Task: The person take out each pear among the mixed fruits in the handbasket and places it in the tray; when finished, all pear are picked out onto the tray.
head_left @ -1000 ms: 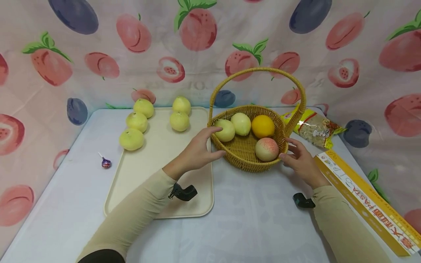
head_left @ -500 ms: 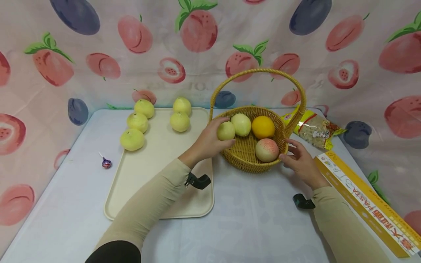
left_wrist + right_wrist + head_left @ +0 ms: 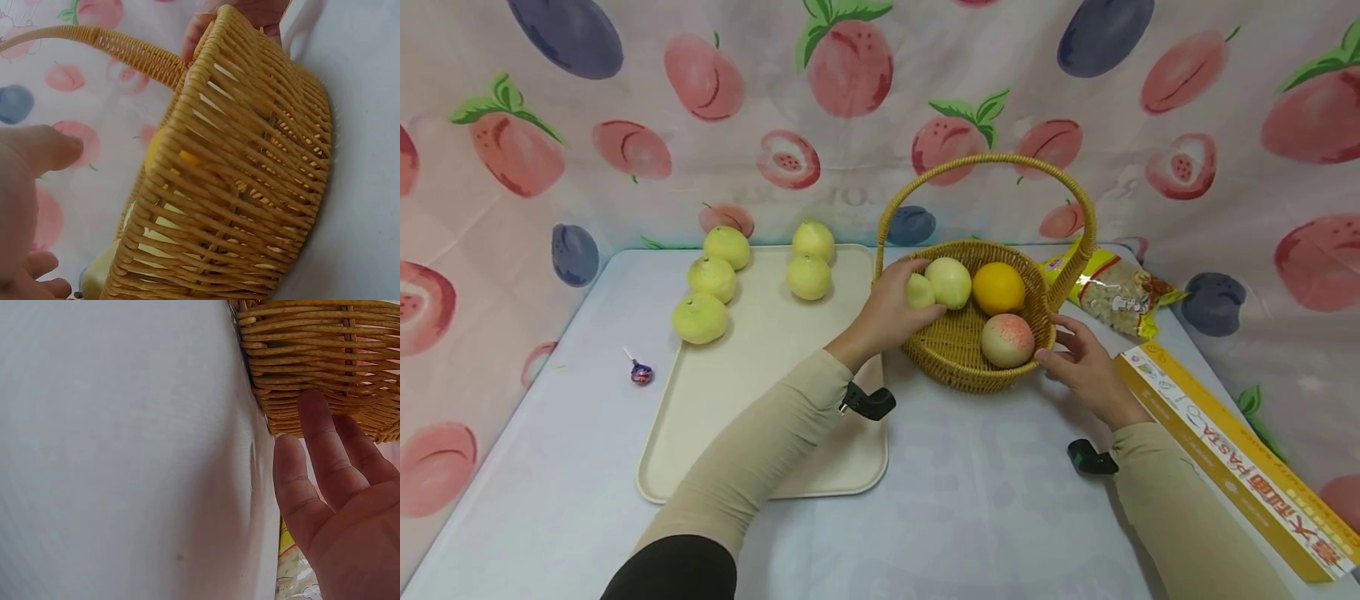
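A wicker basket [image 3: 955, 371] with a tall arched handle stands on the white-covered table. In it are two pale green round fruits, an orange [image 3: 998, 287] and a peach [image 3: 1007, 340]. At the basket's left side, my left hand [image 3: 880, 317] grips the nearer pale green fruit [image 3: 919, 292], thumb in front and fingers behind. The second pale green fruit [image 3: 948, 282] lies right beside it. My right hand [image 3: 1088, 373] holds the basket's right rim. In the right wrist view its fingers [image 3: 325, 444] touch the outer weave; its thumb is out of that view.
A cream tray [image 3: 760, 400] lies left of the basket, with several yellow-green round fruits [image 3: 711, 279] at its back and left edge. Further left is a lollipop [image 3: 642, 372]. On the right lie a yellow snack bag [image 3: 1120, 292] and a long pasta box [image 3: 1232, 462].
My left hand has moved right, over the basket's left rim, and closed round the nearer pale green fruit, which has shifted slightly right. The right hand stays at the rim.
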